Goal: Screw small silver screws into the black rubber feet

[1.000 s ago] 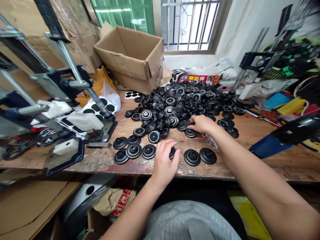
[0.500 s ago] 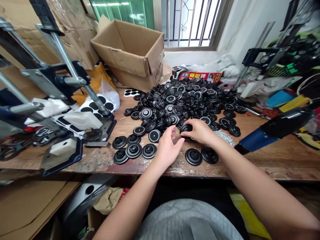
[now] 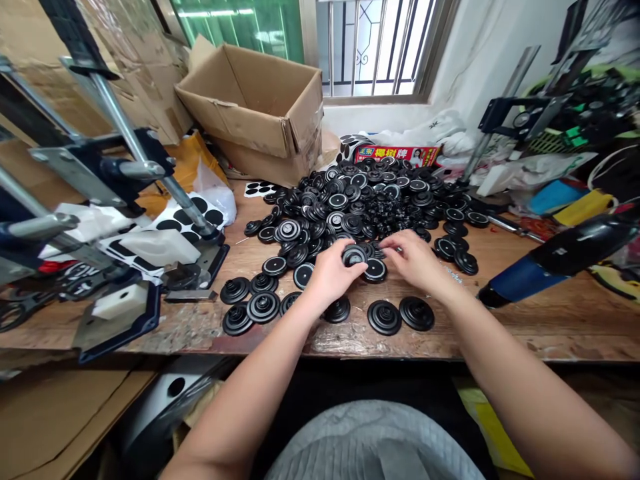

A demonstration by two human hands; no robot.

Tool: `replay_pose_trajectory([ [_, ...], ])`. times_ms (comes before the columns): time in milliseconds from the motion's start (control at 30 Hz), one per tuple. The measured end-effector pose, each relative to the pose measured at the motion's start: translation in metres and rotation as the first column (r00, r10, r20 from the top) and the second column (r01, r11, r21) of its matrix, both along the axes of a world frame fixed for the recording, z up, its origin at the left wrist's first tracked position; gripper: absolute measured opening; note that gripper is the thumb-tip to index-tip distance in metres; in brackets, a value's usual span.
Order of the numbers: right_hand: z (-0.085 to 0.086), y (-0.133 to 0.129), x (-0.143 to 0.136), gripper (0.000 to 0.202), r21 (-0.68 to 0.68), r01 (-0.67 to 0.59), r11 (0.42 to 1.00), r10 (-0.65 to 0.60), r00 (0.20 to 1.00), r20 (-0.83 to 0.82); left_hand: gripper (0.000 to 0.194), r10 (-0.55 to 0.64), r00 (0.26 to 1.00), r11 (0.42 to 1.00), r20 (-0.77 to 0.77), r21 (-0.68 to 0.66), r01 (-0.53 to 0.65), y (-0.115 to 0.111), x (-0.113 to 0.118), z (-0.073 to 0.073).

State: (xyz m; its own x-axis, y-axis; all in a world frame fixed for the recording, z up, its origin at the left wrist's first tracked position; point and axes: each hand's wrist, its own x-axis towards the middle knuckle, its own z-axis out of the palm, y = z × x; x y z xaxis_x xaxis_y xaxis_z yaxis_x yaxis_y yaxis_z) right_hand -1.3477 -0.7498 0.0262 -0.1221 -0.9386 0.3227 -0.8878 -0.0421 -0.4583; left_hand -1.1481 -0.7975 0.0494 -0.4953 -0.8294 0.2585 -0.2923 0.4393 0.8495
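Round stepped black plastic discs lie heaped in a large pile (image 3: 320, 213) in front of me. My left hand (image 3: 330, 270) grips one black disc (image 3: 354, 255) between thumb and fingers, at the pile's near edge. Just right of it, my right hand (image 3: 413, 259) reaches to the pile with thumb and fingers apart; I see nothing in it. Between the hands a flat disc with a pale ring (image 3: 375, 269) rests on the table. Closer to me are a disc by my left wrist (image 3: 337, 309), two discs on the right (image 3: 385, 317) and a group on the left (image 3: 263, 305).
Hand presses (image 3: 145, 167) stand at the left. A blue and black power screwdriver (image 3: 540, 270) lies at the right, beside small screws (image 3: 453, 272) partly behind my right hand. Behind the pile are an open cardboard box (image 3: 250, 100) and a red printed carton (image 3: 395, 155).
The disc that was in my right hand appears to be in my left hand now. My left hand moved up to the pile's edge; my right hand shifted right and opened.
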Motion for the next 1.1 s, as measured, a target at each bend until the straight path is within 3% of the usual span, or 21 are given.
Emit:
replay_pose_trajectory([
  [67,-0.004,0.008,-0.018,0.028,0.108,0.199,0.974,-0.168,0.955,-0.245,0.044,0.023,0.969,0.946,-0.246,0.320,0.059,0.017,0.014,0.002],
  [133,-0.010,0.014,-0.029,0.033,0.207,0.296,0.933,-0.203,0.904,-0.377,0.048,0.057,0.899,0.807,-0.435,0.550,0.214,0.037,0.025,0.002],
  [200,-0.015,0.017,-0.031,0.034,0.249,0.301,0.921,-0.189,0.901,-0.390,0.052,0.095,0.851,0.692,-0.516,0.649,0.316,0.056,0.032,-0.001],
  [300,-0.018,0.018,-0.029,0.035,0.250,0.325,0.912,-0.207,0.891,-0.404,0.059,0.129,0.831,0.632,-0.541,0.691,0.351,0.077,0.037,-0.008],
  [533,-0.006,0.020,-0.031,0.029,0.163,0.365,0.917,-0.297,0.895,-0.333,0.065,0.119,0.837,0.737,-0.535,0.612,0.286,0.095,0.041,-0.016],
  [600,0.000,0.032,-0.019,0.029,0.104,0.319,0.942,-0.292,0.933,-0.210,0.064,0.111,0.855,0.776,-0.506,0.582,0.244,0.097,0.042,-0.017],
  [667,0.005,0.054,0.003,0.029,0.036,0.133,0.990,-0.137,0.985,0.106,0.063,0.097,0.885,0.819,-0.455,0.542,0.189,0.098,0.041,-0.020],
  [733,0.008,0.081,0.029,0.029,-0.073,-0.103,0.992,0.125,0.888,0.443,0.061,0.077,0.917,0.878,-0.391,0.462,0.123,0.099,0.039,-0.024],
  [767,0.008,0.094,0.042,0.028,-0.117,-0.157,0.981,0.195,0.840,0.506,0.060,0.066,0.932,0.911,-0.356,0.404,0.089,0.099,0.038,-0.026],
  [900,0.006,0.126,0.071,0.024,-0.256,-0.139,0.957,0.234,0.889,0.394,0.057,0.033,0.978,0.989,-0.206,0.146,-0.003,0.105,0.034,-0.027],
  [1100,0.002,0.132,0.071,0.027,-0.349,-0.078,0.934,0.197,0.928,0.317,0.056,0.021,0.999,0.988,-0.042,-0.152,-0.027,0.116,0.031,-0.019],
])
